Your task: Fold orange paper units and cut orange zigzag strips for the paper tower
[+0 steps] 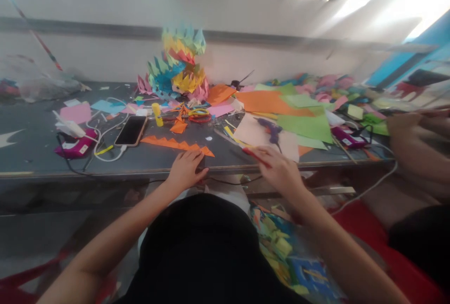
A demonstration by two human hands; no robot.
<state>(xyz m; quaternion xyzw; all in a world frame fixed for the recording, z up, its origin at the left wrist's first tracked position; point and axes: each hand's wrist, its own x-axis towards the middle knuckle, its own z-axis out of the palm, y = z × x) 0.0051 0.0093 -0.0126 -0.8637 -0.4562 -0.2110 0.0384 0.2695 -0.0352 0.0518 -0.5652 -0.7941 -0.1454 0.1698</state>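
Note:
My left hand point(185, 169) rests at the near edge of the dark table point(35, 154), fingers flat on the end of a zigzag-cut orange paper strip point(176, 144). My right hand point(279, 168) is closed around a red-handled tool point(255, 155), probably scissors, at the table edge, just in front of a pale peach sheet point(253, 133). A blue-purple glue gun point(272, 131) lies on that sheet.
A tall stack of folded coloured paper pieces point(181, 67) stands at the back. A phone point(131, 130) with a white cable, a yellow glue stick point(157, 114), magenta boxes, and orange and green sheets point(305, 123) lie around. Another person's arm point(418, 149) is at the right.

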